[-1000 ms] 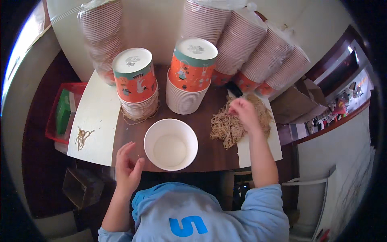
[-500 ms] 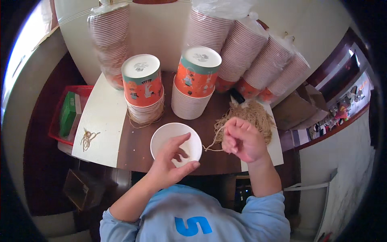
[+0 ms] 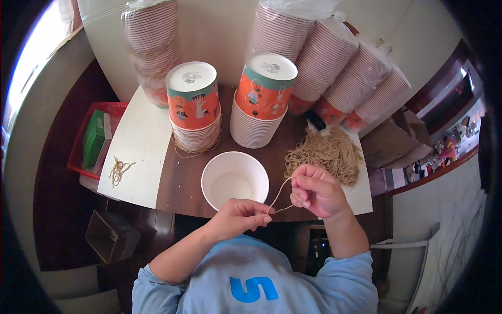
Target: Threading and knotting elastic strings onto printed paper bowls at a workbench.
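A thin tan string (image 3: pixel 274 198) runs in a loose loop between my two hands. My left hand (image 3: pixel 241 215) pinches one part of it just in front of a white paper bowl (image 3: pixel 235 180), whose open mouth faces up. My right hand (image 3: pixel 318 191) is closed on the string's other part, beside the tangled pile of tan strings (image 3: pixel 328 154). Behind the bowl stand two stacks of upturned paper buckets: the left stack (image 3: pixel 193 107) has strings looped round its lower part, while the right stack (image 3: pixel 265 99) has none.
Tall plastic-wrapped stacks of paper buckets (image 3: pixel 327 57) lean along the back, with another wrapped stack (image 3: pixel 151 52) at back left. A small string bundle (image 3: pixel 119 171) lies on the table's white left side. A black object (image 3: pixel 316 120) sits behind the pile. A red crate (image 3: pixel 78 162) stands at left.
My left hand has moved from over the bowl toward the right and nearer me, and now pinches the string. The right hand keeps its hold. The whole view has shifted slightly.
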Action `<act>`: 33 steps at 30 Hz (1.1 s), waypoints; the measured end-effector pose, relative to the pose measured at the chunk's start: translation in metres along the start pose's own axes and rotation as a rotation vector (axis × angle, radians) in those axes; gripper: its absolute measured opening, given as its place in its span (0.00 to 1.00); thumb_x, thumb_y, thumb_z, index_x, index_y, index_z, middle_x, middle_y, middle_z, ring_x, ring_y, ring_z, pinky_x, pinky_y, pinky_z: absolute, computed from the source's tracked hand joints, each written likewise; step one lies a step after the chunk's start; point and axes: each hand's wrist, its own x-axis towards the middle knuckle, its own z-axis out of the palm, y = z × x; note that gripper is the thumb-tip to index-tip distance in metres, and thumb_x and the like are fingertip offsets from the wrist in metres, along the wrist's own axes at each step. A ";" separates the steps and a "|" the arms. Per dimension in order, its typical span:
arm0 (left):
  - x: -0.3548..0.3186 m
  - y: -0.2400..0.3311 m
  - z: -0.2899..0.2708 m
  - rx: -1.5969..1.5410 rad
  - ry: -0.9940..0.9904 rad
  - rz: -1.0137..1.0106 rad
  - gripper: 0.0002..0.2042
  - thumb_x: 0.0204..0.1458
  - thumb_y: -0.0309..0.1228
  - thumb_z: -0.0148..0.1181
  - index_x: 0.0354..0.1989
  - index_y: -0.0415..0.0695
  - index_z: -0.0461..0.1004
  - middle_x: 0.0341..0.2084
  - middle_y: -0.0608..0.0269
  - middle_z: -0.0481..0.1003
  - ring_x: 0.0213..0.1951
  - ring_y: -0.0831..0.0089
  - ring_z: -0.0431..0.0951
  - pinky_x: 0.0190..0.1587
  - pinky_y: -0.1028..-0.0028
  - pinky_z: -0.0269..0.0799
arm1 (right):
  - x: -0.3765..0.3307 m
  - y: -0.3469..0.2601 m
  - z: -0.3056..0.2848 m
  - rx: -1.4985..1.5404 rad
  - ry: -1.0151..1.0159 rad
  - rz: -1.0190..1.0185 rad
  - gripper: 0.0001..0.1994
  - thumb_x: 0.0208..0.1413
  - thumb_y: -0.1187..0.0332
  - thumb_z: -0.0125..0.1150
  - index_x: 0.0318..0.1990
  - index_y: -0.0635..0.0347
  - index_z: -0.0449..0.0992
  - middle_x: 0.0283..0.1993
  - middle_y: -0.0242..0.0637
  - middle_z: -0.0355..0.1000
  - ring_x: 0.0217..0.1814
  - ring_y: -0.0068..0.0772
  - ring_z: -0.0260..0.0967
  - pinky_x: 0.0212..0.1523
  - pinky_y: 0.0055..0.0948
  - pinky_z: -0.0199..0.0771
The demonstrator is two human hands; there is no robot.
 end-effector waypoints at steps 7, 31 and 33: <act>-0.020 0.019 -0.003 0.239 0.186 -0.139 0.08 0.53 0.32 0.59 0.34 0.40 0.78 0.22 0.70 0.74 0.25 0.86 0.69 0.27 0.83 0.66 | 0.005 0.006 -0.016 -1.233 0.278 -0.388 0.08 0.47 0.69 0.59 0.32 0.62 0.70 0.20 0.32 0.65 0.21 0.26 0.64 0.26 0.25 0.67; -0.036 0.008 -0.023 -0.006 0.083 -0.167 0.09 0.58 0.32 0.52 0.36 0.41 0.76 0.23 0.73 0.71 0.26 0.87 0.65 0.28 0.85 0.62 | 0.008 0.068 0.020 -1.254 -0.174 -0.674 0.07 0.46 0.74 0.63 0.34 0.60 0.74 0.27 0.38 0.68 0.27 0.39 0.70 0.27 0.32 0.72; -0.037 0.007 -0.023 -0.025 0.080 -0.170 0.09 0.58 0.33 0.52 0.36 0.41 0.76 0.22 0.73 0.71 0.25 0.86 0.66 0.28 0.84 0.63 | 0.009 0.070 0.020 -1.287 -0.160 -0.716 0.07 0.45 0.74 0.63 0.32 0.60 0.73 0.27 0.37 0.68 0.26 0.38 0.70 0.27 0.32 0.72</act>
